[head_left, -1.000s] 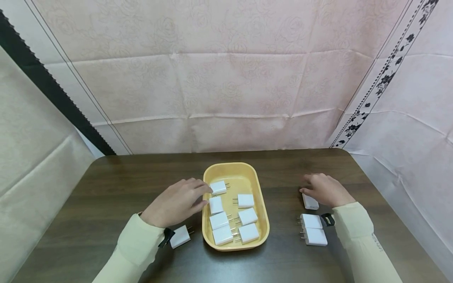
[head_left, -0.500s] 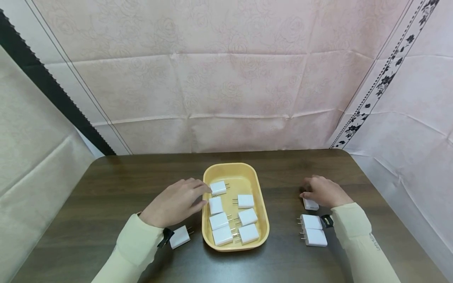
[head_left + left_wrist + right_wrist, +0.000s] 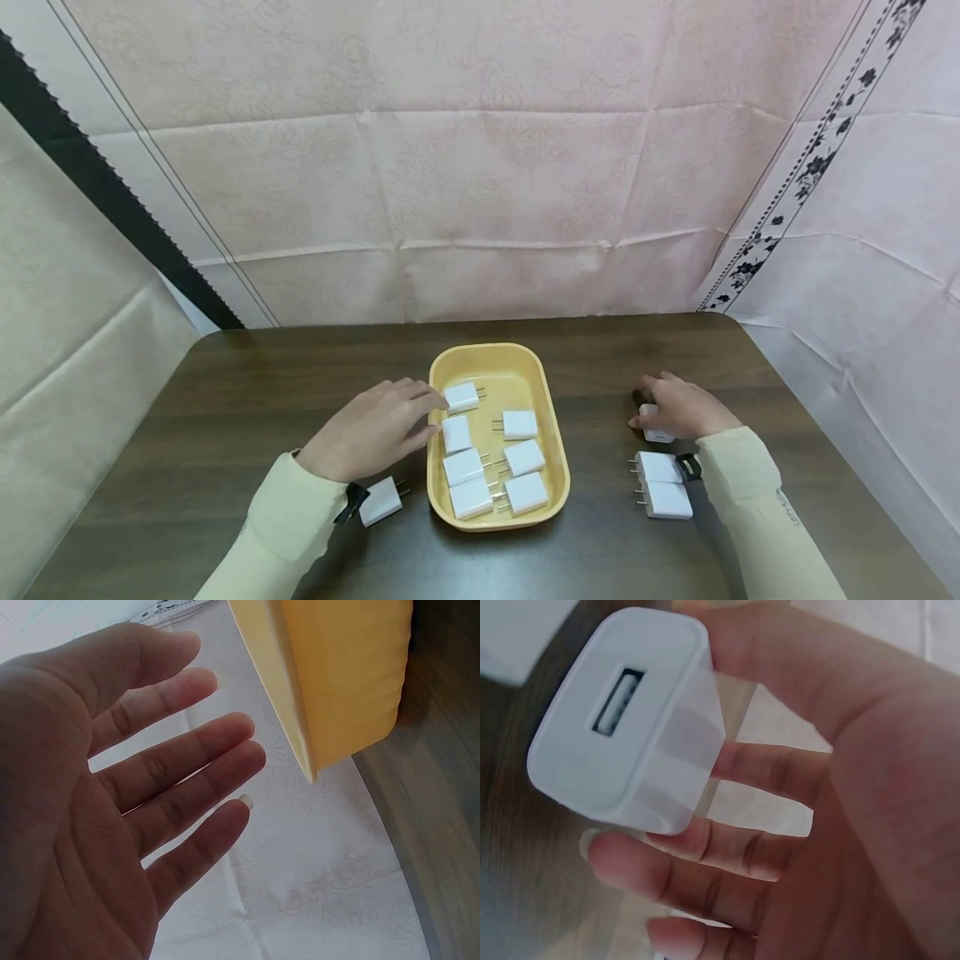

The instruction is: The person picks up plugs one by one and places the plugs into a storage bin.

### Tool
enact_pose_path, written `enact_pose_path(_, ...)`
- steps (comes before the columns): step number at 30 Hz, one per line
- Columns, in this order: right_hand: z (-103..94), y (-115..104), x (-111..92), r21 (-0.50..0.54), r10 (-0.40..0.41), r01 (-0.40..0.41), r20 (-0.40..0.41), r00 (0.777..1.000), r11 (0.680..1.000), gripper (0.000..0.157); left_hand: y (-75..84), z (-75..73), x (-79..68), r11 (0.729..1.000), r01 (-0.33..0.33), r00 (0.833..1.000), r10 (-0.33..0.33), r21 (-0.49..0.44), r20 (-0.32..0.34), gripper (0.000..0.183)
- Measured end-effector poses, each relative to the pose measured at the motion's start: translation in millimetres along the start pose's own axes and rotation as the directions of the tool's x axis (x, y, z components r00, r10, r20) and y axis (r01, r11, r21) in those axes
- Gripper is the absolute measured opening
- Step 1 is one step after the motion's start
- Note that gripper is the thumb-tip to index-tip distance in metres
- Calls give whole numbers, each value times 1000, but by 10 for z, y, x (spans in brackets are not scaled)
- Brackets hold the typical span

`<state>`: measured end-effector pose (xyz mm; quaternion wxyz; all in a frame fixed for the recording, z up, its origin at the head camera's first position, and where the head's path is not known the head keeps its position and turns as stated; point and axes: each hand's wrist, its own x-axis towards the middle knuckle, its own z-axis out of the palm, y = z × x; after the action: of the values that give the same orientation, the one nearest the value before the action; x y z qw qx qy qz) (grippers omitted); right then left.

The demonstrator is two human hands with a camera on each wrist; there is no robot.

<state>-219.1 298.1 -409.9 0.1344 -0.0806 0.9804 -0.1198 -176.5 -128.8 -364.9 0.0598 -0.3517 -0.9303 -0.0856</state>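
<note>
My left hand hovers at the left rim of a yellow tray, its fingers loosely extended with nothing in them. In the left wrist view the fingers are spread beside the tray's wall. At the right of the table my right hand grips a white USB wall charger. The thumb lies along one side of it and the fingers along the other, with the USB port facing the wrist camera. From the head view, most of that charger is hidden under the hand.
Several white chargers, among them one at the near right, lie in two columns inside the tray. Two more chargers sit side by side below my right hand. Another charger lies by my left wrist. Patterned cloth hangs behind the table.
My right hand has shifted slightly left and its thumb has come down along the charger. The left hand and the tray's chargers hold their places.
</note>
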Motion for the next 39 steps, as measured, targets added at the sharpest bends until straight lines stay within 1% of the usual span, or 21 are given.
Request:
enact_pose_path(4, 12, 0, 14, -16, 2, -2, 13, 1000, 1000, 67, -2, -2, 1, 1000, 0, 1000, 0, 1, -1, 24)
enact_pose_path(7, 13, 0, 19, -12, -9, 9, 15, 1000, 1000, 67, 0, -5, 4, 1000, 5, 1000, -5, -2, 2, 25)
enact_pose_path(21, 9, 2, 59, 3, -86, 86, -30, 996, 996, 52, -9, -12, -7, 1000, 3, 1000, -3, 1, 3, 24)
enact_pose_path(24, 0, -13, 57, 19, -68, 68, -18, 998, 998, 52, -13, -18, -12, 1000, -2, 1000, 2, 1, -6, 25)
enact_pose_path(30, -22, -47, 51, 38, -28, 27, 14, 1000, 999, 51, -23, -14, -21, 999, -40, 998, 40, 9, -41, 21)
enact_pose_path(33, -20, -64, 53, 38, -42, 42, -7, 999, 998, 46, -29, -11, -31, 999, -45, 998, 46, 10, -46, 22)
enact_pose_path(36, -9, -73, 59, 21, -89, 90, -52, 995, 996, 38, -35, -12, -45, 999, -35, 999, 35, 8, -40, 25)
enact_pose_path(39, 1, -89, 65, -9, -129, 129, -113, 985, 992, 39, -43, -9, -54, 1000, -16, 1000, 16, 2, -21, 30)
